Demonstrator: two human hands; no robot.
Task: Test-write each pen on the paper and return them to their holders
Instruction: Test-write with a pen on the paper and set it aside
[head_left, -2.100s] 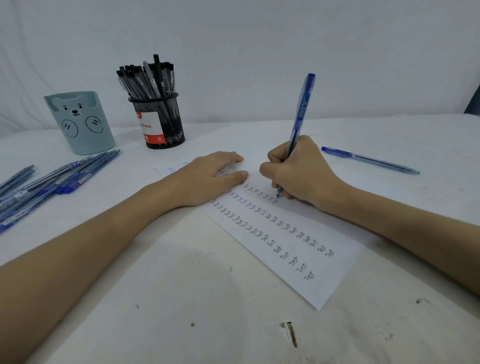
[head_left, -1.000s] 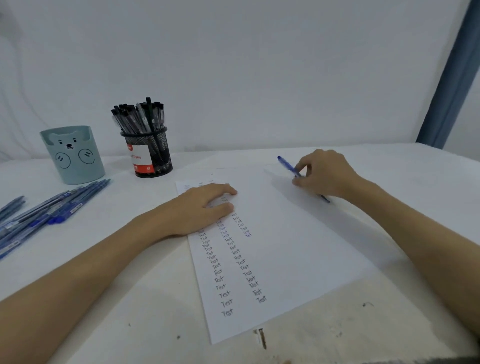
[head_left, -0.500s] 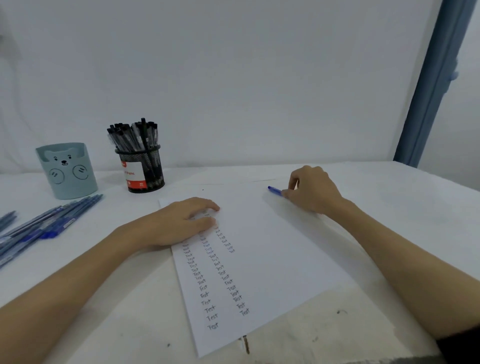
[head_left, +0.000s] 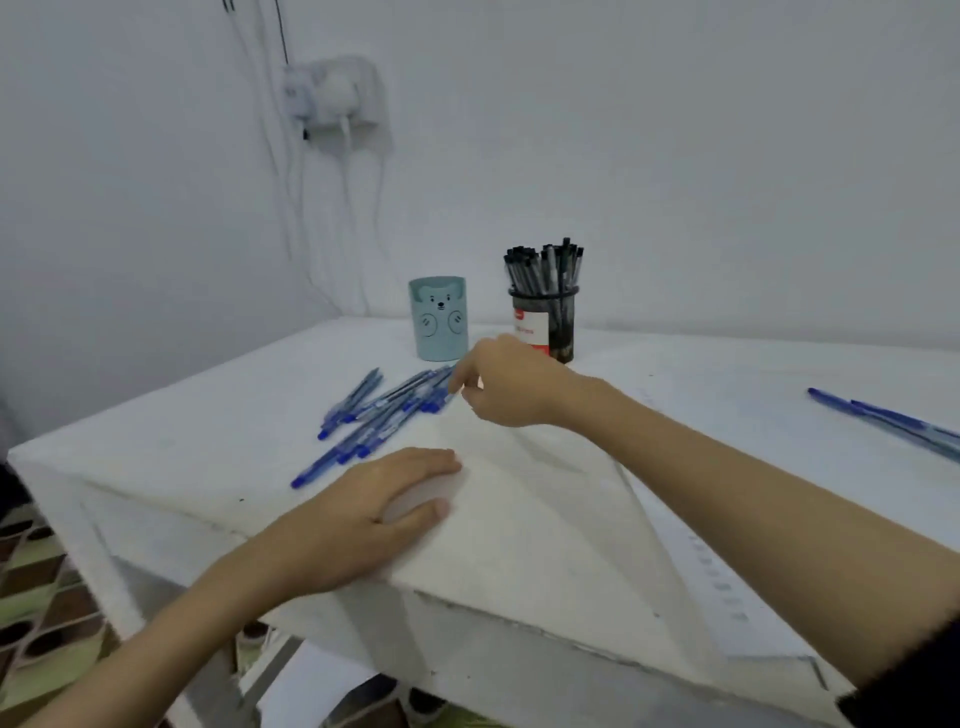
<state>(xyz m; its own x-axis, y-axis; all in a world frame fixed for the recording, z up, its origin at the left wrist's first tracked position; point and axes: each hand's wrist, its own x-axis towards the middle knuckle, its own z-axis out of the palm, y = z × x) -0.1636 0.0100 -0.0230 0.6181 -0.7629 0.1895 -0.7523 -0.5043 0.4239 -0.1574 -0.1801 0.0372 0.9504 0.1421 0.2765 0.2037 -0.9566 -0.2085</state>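
Observation:
My right hand (head_left: 506, 384) reaches across to the left, its index finger and thumb at the near ends of a pile of several blue pens (head_left: 374, 415) lying on the table; no pen is lifted. Flat on the white tabletop near its front edge lies my left hand (head_left: 384, 514), holding nothing. The paper (head_left: 717, 577) with its rows of writing lies under my right forearm. Two blue pens (head_left: 883, 421) lie apart at the far right. Behind the pile stand a light-blue bear holder (head_left: 439, 325) and a black mesh holder (head_left: 545, 322) full of black pens.
The table's left corner (head_left: 21, 452) and front edge (head_left: 467, 603) are close, with patterned floor below. A wall socket (head_left: 332, 98) with hanging cables sits on the wall behind the table.
My right hand has let go of the blue pen at the right and swung left to the pen pile. My view has turned left. My left hand stays flat.

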